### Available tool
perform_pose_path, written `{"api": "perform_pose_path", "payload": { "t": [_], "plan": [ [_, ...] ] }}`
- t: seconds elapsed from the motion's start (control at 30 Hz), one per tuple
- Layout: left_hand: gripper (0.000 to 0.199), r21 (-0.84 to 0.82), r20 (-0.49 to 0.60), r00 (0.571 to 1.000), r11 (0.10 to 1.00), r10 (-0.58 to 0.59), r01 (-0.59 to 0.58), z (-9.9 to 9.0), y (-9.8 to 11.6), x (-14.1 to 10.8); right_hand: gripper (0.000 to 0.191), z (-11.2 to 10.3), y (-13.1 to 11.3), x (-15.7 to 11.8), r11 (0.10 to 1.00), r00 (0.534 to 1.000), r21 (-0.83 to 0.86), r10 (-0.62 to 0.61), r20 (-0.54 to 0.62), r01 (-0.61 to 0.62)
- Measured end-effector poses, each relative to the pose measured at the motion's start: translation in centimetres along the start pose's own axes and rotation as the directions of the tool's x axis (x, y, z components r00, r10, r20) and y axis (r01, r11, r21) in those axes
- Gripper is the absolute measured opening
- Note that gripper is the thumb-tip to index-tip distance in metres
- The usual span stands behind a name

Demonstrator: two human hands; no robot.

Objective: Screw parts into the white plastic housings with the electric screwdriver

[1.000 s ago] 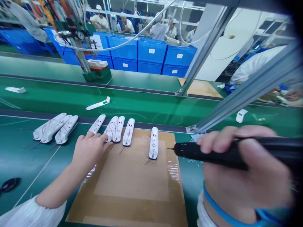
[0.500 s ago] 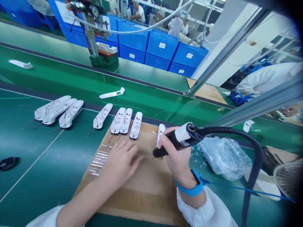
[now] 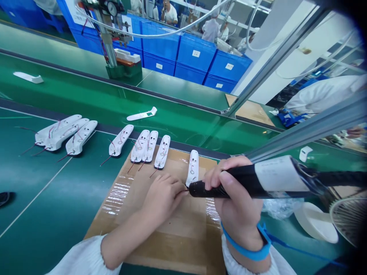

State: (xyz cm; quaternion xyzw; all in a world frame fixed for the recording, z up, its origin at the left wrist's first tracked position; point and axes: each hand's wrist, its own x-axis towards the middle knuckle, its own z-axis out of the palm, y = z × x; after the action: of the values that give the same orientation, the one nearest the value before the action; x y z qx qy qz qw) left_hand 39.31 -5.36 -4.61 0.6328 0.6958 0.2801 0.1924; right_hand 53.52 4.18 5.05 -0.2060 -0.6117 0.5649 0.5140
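Note:
My right hand (image 3: 237, 198) is wrapped round a black electric screwdriver (image 3: 246, 177) with a white label, held nearly level with its nose to the left. Thumb and fingers of my left hand (image 3: 164, 193) are pinched together right at the tool's thin tip. Whatever lies between them is too small to make out. Just behind the tip, a white plastic housing (image 3: 193, 166) with thin wires rests on a cardboard sheet (image 3: 172, 236); its near end is partly covered by the tool. Another white housing (image 3: 162, 152) with a red wire lies further left.
Several more wired housings (image 3: 83, 138) line the bench's back edge on the left. White covers (image 3: 142, 114) lie on the green conveyor. A clear plastic bag (image 3: 279, 207), a white dish (image 3: 315, 225) and a fan (image 3: 346, 217) are at right. A metal post (image 3: 275, 65) slants across.
The screwdriver has swung level and nearer to me, uncovering more of the housing. My left hand has moved right, its fingers closing at the tool's tip.

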Motion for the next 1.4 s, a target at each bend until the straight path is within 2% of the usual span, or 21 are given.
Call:
{"api": "perform_pose_path", "payload": {
  "t": [0.1, 0.17, 0.23, 0.3, 0.4, 0.47, 0.63, 0.8, 1.13, 1.4],
  "plan": [
    [0.014, -0.103, -0.007, 0.995, 0.990, -0.098, 0.097, 0.3, 0.1, 0.0, 0.008, -0.1, -0.7, 0.3, 1.000, 1.000, 0.012, -0.003, -0.022, 0.003],
    [0.015, -0.132, -0.005, 0.992, 0.984, -0.124, 0.123, 0.4, 0.1, 0.0, 0.009, -0.2, -1.0, 0.5, 1.000, 1.000, 0.016, -0.004, -0.030, 0.005],
    [0.017, -0.082, -0.021, 0.995, 0.992, -0.098, 0.096, 0.7, 0.0, -0.1, 0.009, -0.4, -1.4, 0.6, 1.000, 0.999, 0.019, -0.008, -0.045, 0.008],
    [0.021, 0.024, -0.021, 0.999, 0.999, -0.024, 0.025, 1.0, -0.2, -0.3, 0.008, -0.5, -1.7, 0.8, 0.999, 0.998, 0.031, -0.006, -0.060, 0.008],
    [0.020, 0.120, 0.031, 0.996, 0.989, 0.080, -0.083, 1.7, -0.4, -0.5, 0.008, -0.7, -2.0, 1.0, 0.997, 0.997, 0.074, 0.010, -0.071, -0.005],
    [0.017, 0.105, 0.067, 0.993, 0.989, 0.095, -0.102, 2.0, -0.5, -0.7, 0.008, -0.8, -2.2, 1.1, 0.996, 0.997, 0.092, 0.026, -0.069, -0.020],
    [0.014, -0.012, 0.103, 0.994, 0.999, 0.031, -0.030, 1.7, -0.2, -1.0, 0.010, -1.0, -2.4, 1.1, 0.995, 0.998, 0.093, 0.040, -0.043, -0.036],
    [0.013, -0.128, 0.030, 0.999, 0.992, 0.018, -0.015, 1.4, 0.3, -1.1, 0.011, -1.0, -2.4, 1.1, 0.991, 0.999, 0.128, 0.048, -0.018, -0.045],
    [0.011, -0.247, -0.077, 0.995, 0.966, 0.055, -0.073, 2.3, 0.3, -1.3, 0.011, -0.8, -2.8, 1.3, 0.981, 0.996, 0.179, 0.084, -0.032, -0.077],
    [0.014, -0.209, -0.195, 0.973, 0.965, 0.120, -0.161, 2.8, 0.5, -1.3, 0.011, -1.3, -2.7, 1.7, 0.969, 0.989, 0.231, 0.111, -0.099, -0.086]
  ]
}}
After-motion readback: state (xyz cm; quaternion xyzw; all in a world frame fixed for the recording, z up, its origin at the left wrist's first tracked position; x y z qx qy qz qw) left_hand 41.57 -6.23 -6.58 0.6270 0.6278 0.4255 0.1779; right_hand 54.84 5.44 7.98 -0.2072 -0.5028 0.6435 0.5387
